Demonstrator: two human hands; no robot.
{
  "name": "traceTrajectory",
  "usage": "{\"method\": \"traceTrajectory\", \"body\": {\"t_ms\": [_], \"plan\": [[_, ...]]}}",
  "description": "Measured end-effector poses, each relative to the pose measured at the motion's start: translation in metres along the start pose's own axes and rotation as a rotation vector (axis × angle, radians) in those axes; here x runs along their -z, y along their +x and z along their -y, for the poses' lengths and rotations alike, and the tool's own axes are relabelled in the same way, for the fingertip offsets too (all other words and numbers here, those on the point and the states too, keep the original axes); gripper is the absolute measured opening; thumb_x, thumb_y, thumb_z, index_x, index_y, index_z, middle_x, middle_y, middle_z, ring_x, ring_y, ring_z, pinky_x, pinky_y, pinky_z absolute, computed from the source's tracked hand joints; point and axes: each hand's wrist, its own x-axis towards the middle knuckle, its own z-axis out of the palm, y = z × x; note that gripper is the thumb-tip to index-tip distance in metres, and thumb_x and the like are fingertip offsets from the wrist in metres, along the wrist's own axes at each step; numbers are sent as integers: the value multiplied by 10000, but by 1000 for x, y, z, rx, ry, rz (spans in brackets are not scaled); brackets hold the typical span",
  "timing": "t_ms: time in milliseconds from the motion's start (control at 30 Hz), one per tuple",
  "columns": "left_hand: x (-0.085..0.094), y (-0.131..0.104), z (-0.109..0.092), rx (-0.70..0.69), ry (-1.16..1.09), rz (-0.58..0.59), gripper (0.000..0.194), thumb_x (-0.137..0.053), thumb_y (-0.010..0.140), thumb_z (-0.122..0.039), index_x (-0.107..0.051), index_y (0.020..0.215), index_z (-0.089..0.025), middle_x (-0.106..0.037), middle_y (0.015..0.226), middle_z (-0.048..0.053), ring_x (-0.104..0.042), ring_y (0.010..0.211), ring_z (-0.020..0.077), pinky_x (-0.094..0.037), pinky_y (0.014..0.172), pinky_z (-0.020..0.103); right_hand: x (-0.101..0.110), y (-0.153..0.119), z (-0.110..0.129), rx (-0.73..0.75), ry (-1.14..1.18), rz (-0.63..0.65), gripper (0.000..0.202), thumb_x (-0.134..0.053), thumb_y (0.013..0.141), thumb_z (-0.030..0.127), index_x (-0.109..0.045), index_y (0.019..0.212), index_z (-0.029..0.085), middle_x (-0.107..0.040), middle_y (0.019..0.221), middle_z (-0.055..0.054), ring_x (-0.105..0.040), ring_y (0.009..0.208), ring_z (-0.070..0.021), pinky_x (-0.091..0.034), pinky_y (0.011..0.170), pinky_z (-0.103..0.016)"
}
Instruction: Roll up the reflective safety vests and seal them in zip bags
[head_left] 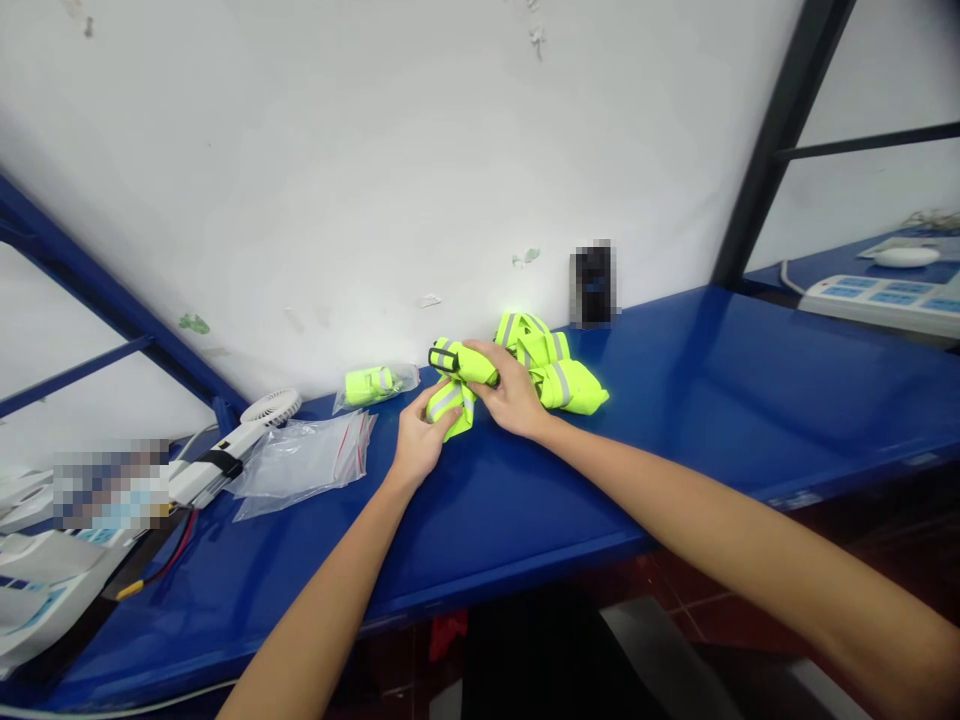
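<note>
Both forearms (675,492) slant inward, left grip (418,440) and right grip (516,393) clasping neon fabric (477,364).

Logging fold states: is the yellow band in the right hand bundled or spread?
Bundled: the band is a compact wad in the right hand, black buckle at its end; the left hand pinches yellow fabric beneath.

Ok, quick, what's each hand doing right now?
Left hand: closed, holding a yellow striped strap.
Right hand: closed, holding a yellow roll.
</note>
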Motion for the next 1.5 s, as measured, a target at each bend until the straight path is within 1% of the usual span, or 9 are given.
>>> {"method": "traceTrajectory", "body": {"t_ms": [133, 400, 500, 633, 800, 900, 1033, 1233, 1500], "plan": [[-2, -3, -2, 46, -134, -4, 589, -810, 676, -317, -629, 1215, -167, -700, 1143, 89, -660, 1028, 249, -519, 915, 373, -1, -2, -2, 30, -38, 48, 530, -531, 782, 80, -615, 1266, 280, -632, 1250, -56, -541, 1202, -256, -364, 1093, -430], [2, -8, -13, 24, -292, 199, 933, -850, 635, -235, -388, 1443, -304, -591, 1174, 55, -685, 972, 212, -562, 883, 378, 0, -1, -18, -120, -28, 53, 593, -523, 677, 46, -576, 1237, 234, -608, 1252, -52, -538, 1201, -252, -356, 1093, -418], [5, -6, -12, -24, -116, 128, 774, -843, 651, -282, -523, 1354, -234, -610, 1076, 51, -670, 814, 166, -566, 756, 312, -2, -3, -17, -208, 38, 155, 618, -535, 673, 67, -544, 1270, 228, -616, 1188, -46, -582, 1092, -238, -429, 1001, -391], [16, -2, -10, -146, 217, -16, 528, -833, 663, -310, -694, 1161, -201, -566, 724, -27, -505, 599, 110, -455, 625, 256, -3, -6, -8, -266, 122, 329, 671, -599, 648, 99, -530, 1302, 233, -620, 1103, -28, -588, 951, -209, -477, 855, -338], [25, 3, -8, -214, 293, -107, 338, -858, 600, -290, -721, 898, -209, -586, 851, 5, -553, 789, 166, -447, 733, 268, -1, -4, 1, -282, 139, 484, 616, -626, 638, 106, -575, 1239, 230, -620, 993, 0, -555, 840, -181, -457, 739, -296], [25, 5, -6, -142, 188, -22, 396, -828, 648, -325, -668, 991, -210, -628, 1008, 37, -593, 926, 201, -464, 775, 275, 0, -3, 5, -325, 165, 499, 592, -624, 621, 86, -602, 1190, 247, -612, 958, 21, -542, 835, -175, -436, 712, -273], [25, 4, -4, -75, 176, 89, 400, -765, 733, -385, -649, 1061, -188, -667, 917, 24, -590, 793, 177, -457, 722, 269, 0, -3, 8, -428, 239, 492, 471, -613, 690, 131, -629, 1142, 264, -624, 944, 29, -557, 861, -180, -437, 728, -271], [21, 2, -4, -153, 272, 20, 279, -725, 779, -427, -602, 778, -177, -560, 685, -25, -486, 643, 134, -380, 611, 242, -5, -4, 8, -374, 211, 462, 332, -671, 820, 451, -659, 1071, 234, -655, 1051, -17, -581, 1037, -237, -446, 857, -318], [15, -1, -7, -210, 293, -78, 425, -555, 903, -506, -458, 647, -181, -398, 597, -37, -361, 570, 104, -295, 534, 238, -12, -7, 4, -324, 201, 400, 320, -573, 889, 498, -640, 951, 192, -638, 917, -2, -580, 884, -189, -434, 779, -278]]}}
